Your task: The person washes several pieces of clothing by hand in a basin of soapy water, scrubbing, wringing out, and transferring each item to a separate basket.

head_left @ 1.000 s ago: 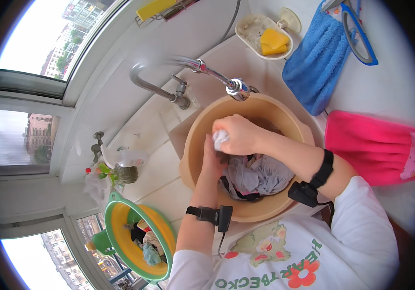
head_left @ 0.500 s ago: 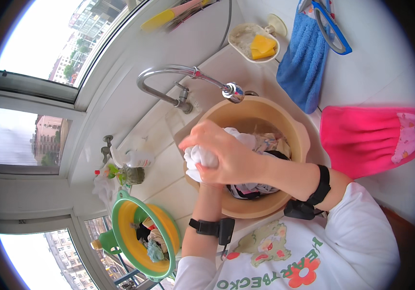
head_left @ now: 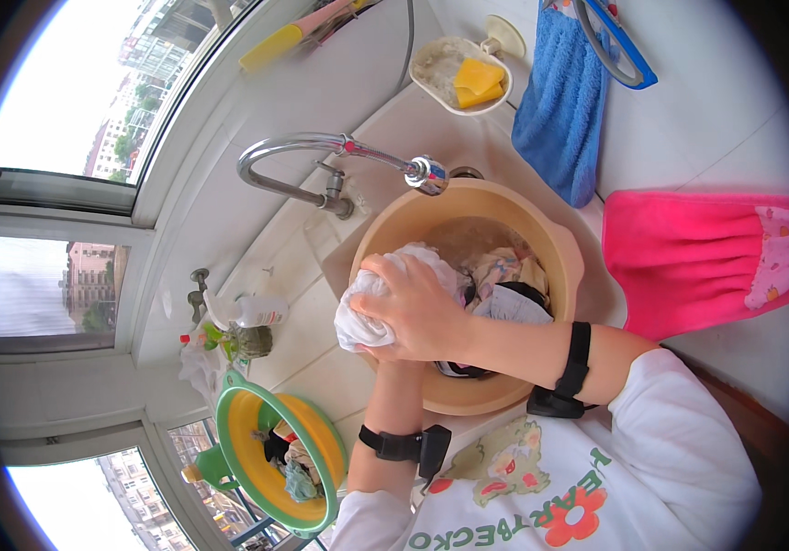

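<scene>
A bunched white cloth (head_left: pixel 360 323) is squeezed between my two hands over the left side of a tan basin (head_left: pixel 559 230). My right hand (head_left: pixel 417 308) lies across it with its fingers curled around the fabric. Underneath, my left hand (head_left: pixel 383 353) grips the same cloth; the right hand and the cloth hide most of its fingers. Part of the white cloth hangs down toward the basin. Inside the basin, wet clothes (head_left: pixel 509 298) in light, patterned and black fabric lie in cloudy water.
A chrome faucet (head_left: pixel 335 142) arches over the basin's far edge. Left of my left arm stands a green and yellow tub (head_left: pixel 229 427) holding clothes. Beyond are a bottle (head_left: pixel 261 310), a plant jar (head_left: pixel 254 342) and a soap dish (head_left: pixel 426 69). Blue (head_left: pixel 559 110) and pink towels (head_left: pixel 679 266) hang right.
My hands have turned about the white cloth, and more of it shows bunched at the left. The right hand's fingers now spread over its top. The whole view has shifted slightly.
</scene>
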`<state>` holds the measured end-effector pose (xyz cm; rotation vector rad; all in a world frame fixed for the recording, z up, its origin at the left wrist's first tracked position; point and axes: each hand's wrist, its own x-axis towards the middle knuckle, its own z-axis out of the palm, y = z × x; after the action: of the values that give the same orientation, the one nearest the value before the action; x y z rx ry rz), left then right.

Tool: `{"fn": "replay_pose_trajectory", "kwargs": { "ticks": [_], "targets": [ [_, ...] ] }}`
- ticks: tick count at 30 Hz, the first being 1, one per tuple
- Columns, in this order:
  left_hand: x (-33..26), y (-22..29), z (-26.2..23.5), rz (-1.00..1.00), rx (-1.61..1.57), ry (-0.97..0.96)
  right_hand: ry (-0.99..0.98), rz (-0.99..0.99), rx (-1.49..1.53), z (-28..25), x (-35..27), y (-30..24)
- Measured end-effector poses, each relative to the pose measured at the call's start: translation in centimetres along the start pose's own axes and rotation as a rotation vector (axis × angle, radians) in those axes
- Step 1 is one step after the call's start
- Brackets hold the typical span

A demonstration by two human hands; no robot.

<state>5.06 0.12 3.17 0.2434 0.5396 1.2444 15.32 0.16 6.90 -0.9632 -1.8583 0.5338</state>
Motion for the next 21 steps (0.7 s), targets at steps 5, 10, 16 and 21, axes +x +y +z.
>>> {"fn": "replay_pose_trajectory", "kwargs": {
  "ticks": [5,10,16,21],
  "targets": [
    [-0.3,-1.2,0.5,-0.017,-0.029,-0.024,-0.004,0.076,0.027,0.4,0.3,1.0],
    [-0.8,-2.0,0.0,-0.021,0.046,0.009,-0.111,0.349,0.292,0.0,1.4,4.1],
    [1.4,1.2,-7.0,-0.002,0.793,0.536,-0.337,0.586,-0.035,-4.3,2.4,10.8],
    [2.0,1.8,-7.9,0.195,1.377,0.659,-0.210,0.456,-0.166,-4.9,1.4,12.3]
  ]
}}
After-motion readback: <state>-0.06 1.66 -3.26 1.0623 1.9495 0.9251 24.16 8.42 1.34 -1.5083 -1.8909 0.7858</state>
